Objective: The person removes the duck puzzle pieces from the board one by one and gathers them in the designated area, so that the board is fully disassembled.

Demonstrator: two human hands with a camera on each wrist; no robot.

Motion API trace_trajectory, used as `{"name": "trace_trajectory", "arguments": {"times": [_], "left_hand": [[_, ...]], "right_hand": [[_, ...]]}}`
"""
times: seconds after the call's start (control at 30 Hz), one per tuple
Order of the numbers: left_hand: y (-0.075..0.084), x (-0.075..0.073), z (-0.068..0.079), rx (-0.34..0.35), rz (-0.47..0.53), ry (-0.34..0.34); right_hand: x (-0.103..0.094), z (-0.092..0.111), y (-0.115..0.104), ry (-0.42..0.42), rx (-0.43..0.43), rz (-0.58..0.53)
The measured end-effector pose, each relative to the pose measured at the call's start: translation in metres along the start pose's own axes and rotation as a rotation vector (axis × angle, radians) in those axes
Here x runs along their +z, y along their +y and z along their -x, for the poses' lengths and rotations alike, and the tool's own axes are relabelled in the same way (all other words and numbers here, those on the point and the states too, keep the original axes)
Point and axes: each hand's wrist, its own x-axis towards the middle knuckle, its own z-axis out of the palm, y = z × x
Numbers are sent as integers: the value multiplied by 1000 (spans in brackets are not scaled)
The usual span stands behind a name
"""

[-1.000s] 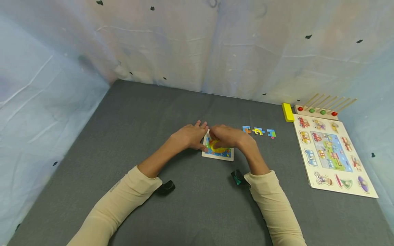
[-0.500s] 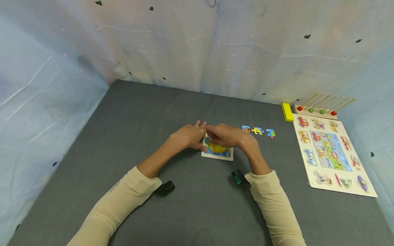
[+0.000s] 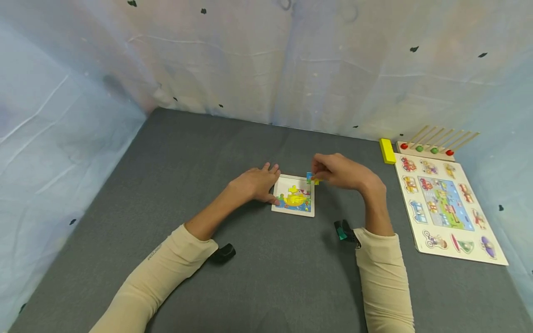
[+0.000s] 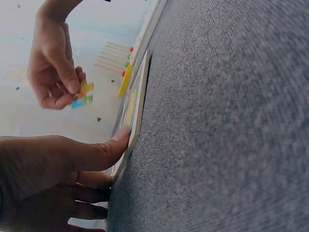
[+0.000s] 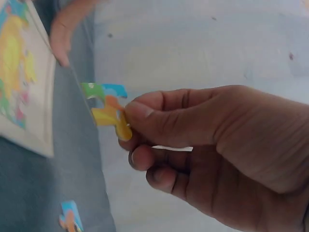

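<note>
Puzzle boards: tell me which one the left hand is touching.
The small board with the yellow figure; the left hand rests on its left edge. The larger board lies apart, untouched, at far right.

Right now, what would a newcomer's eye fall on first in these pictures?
Probably the colourful puzzle piece pinched in the right hand, near the framed puzzle that the left hand touches. Then perhaps the large picture board at the head view's right, a yellow block by its far left corner.
</note>
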Motion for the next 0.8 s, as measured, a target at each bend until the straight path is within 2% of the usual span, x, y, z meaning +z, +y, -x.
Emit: {"name": "trace_trajectory", "arguments": {"times": [0.2,0.33,0.6,0.8], "left_hand": [[-1,0,1,1,15,7],[-1,0,1,4,16,10],[-2,-1,2,1,24,1],[-2,-1,2,7,25,-4]], "right_hand": [[-14,19,12,16,82,15],[-16,24,21,-20,134,27],[-4,15,41,-125,172,23],[3,9,51,-162,196,20]]}}
